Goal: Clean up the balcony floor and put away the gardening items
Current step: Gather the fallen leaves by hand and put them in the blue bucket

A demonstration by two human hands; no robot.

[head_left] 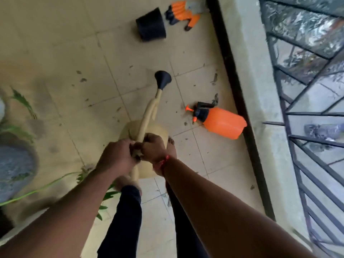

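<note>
Head view: we are gripping the beige watering can [147, 110] by its handle with 2 hands, the left hand [115, 157] and right hand [154, 146] both curling round it side by side, holding it over the floor tiles [74, 71] before our legs. We are judging the job barely begun: 1 orange sprayer [223, 123] is lying by the wall, 1 black pot [150, 26] is lying tipped near the orange gloves [182, 13], and leaf bits [214, 79] are dotting the tiles.

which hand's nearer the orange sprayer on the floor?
Right. The right hand grips the can, with the sprayer lying off to its right. The left hand grips the can on the far side.
</note>
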